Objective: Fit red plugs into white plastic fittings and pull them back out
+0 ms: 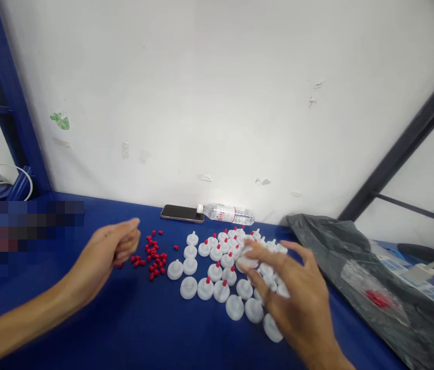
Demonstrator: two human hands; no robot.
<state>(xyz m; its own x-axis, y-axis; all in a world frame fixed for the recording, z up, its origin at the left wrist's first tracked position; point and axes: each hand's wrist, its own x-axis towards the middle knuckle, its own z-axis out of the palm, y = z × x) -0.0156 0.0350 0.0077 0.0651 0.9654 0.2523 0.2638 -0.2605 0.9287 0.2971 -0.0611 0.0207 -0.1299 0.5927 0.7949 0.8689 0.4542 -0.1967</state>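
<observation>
My left hand [103, 257] is closed with the fingers curled in, just left of a scatter of small red caps [154, 252]. Whatever those fingers hold, if anything, is hidden. Over the right part of a group of white round nozzle lids [189, 288], my right hand [294, 293] has its thumb and fingers about one white nozzle lid [248, 258], slightly blurred. Several lids in the middle of the group carry a red cap [224, 283] on the spout. Others, such as a lid at the left [175, 270], have bare spouts. My right hand covers some lids.
A phone [182, 213] and a clear plastic bottle [226, 213] lie at the back of the blue table [143, 329], by the white wall. At right, a dark plastic bag [340, 267] bears a clear bag with red pieces [380, 298]. Blue metal posts [16, 97] stand at left.
</observation>
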